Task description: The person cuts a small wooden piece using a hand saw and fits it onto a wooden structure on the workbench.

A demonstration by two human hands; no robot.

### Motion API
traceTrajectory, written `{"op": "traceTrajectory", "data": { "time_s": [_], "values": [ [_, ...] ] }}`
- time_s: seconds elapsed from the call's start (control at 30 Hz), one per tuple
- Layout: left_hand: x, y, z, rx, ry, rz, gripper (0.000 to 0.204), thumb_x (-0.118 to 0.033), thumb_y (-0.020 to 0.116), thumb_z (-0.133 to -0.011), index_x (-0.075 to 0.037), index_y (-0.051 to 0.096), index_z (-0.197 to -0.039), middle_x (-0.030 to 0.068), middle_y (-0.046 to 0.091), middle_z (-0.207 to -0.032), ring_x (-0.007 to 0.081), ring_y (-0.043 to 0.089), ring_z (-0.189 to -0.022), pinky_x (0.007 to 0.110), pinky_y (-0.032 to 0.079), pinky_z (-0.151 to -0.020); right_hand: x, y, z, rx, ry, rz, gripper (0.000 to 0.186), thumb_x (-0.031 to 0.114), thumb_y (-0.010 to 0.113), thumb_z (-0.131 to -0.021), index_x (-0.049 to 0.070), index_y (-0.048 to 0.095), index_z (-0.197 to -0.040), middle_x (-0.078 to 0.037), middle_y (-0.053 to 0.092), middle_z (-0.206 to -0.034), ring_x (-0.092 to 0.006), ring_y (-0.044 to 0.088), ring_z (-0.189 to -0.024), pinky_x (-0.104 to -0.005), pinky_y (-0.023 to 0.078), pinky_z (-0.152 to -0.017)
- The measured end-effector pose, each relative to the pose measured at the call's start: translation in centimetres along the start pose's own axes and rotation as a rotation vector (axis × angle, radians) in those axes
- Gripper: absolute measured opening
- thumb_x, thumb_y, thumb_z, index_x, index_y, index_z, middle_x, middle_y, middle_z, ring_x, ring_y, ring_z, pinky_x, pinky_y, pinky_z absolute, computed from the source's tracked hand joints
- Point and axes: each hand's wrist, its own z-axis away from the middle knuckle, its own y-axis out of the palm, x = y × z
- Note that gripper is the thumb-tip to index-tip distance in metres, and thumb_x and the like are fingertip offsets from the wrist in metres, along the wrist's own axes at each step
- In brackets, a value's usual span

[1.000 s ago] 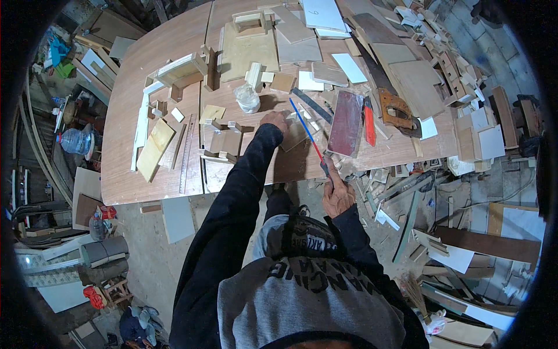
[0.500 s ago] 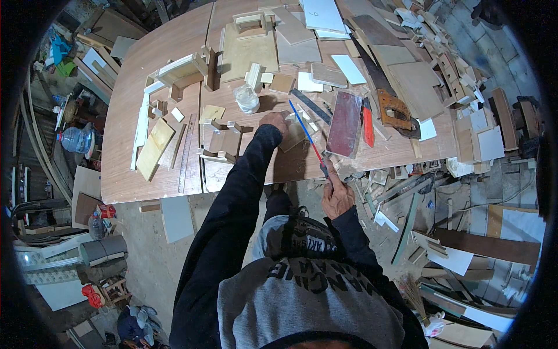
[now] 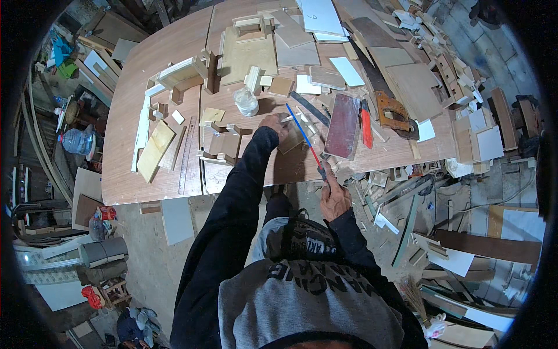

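Brown wood-grain worktop (image 3: 139, 67) above grey concrete floor (image 3: 148, 262). Slim, straight blue-and-red tool (image 3: 305, 137) slants over near side, grasped by right fingers (image 3: 329, 176); left fingers (image 3: 282, 124) at flat brown wooden board (image 3: 292, 142), hold unclear.

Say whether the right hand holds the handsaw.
No, the right hand holds a slim blue and red tool; the handsaw lies on the table.
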Motion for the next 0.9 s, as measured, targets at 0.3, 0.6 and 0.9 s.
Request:
{"op": "traceTrajectory", "data": {
  "time_s": [0.3,0.6,0.9],
  "values": [
    [1.4,1.9,-0.9,-0.08,-0.21,0.21,0.049,-0.046,0.047,-0.086,0.0,0.063,-0.092,0.027,0.061,-0.09,0.0413,0.058,-0.09,0.044,0.045,-0.081,-0.5,0.3,-0.2,-0.044,-0.008,-0.032,0.062,0.005,0.046,-0.083,0.025,0.03,-0.139,-0.022,0.06,-0.105,-0.0425,0.06,-0.078,-0.0465,0.046,-0.074],
    [2.2,3.3,-1.7,-0.395,0.034,0.29,0.057,-0.05,0.046,-0.086,0.003,0.061,-0.072,0.027,0.059,-0.074,0.0438,0.057,-0.078,0.046,0.044,-0.07,0.4,-0.3,-0.2,-0.017,-0.039,0.055,0.065,0.005,0.047,-0.081,0.028,0.03,-0.139,-0.023,0.062,-0.096,-0.0403,0.06,-0.073,-0.0466,0.046,-0.071],
    [-0.1,1.2,-0.5,-0.421,0.047,0.263,0.05,-0.043,0.044,-0.09,0.002,0.061,-0.076,0.0266,0.058,-0.074,0.0434,0.056,-0.076,0.046,0.043,-0.069,1.2,-1.0,0.1,0.102,0.084,-0.021,0.064,0.005,0.046,-0.081,0.028,0.031,-0.138,-0.019,0.061,-0.106,-0.0388,0.06,-0.08,-0.0449,0.046,-0.078]
  ]
}}
